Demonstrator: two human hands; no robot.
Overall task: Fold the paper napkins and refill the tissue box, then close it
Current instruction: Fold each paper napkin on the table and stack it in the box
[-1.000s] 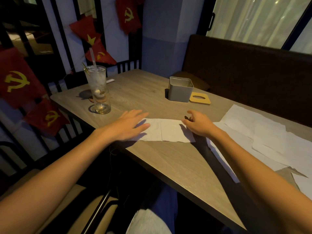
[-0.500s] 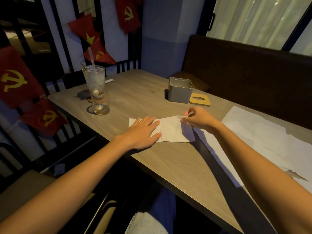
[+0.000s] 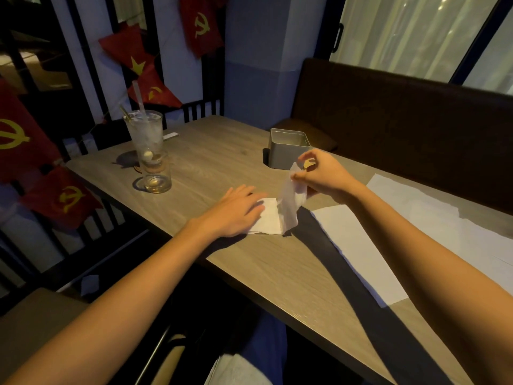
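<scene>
Head view: napkin half raised at the fold

From my remote seat I see the left hand (image 3: 236, 211) lying flat, fingers straight, pressing one half of the white paper napkin (image 3: 268, 222) onto the pale wooden table (image 3: 222, 151). The right hand (image 3: 323, 176) keeps a narrow grip, thumb and fingertips pinching the napkin's other half, which stands raised above the crease. The open grey metal tissue box (image 3: 288, 152) stands just behind that hand. Unfolded white paper sheets (image 3: 361, 245) lie to the right.
</scene>
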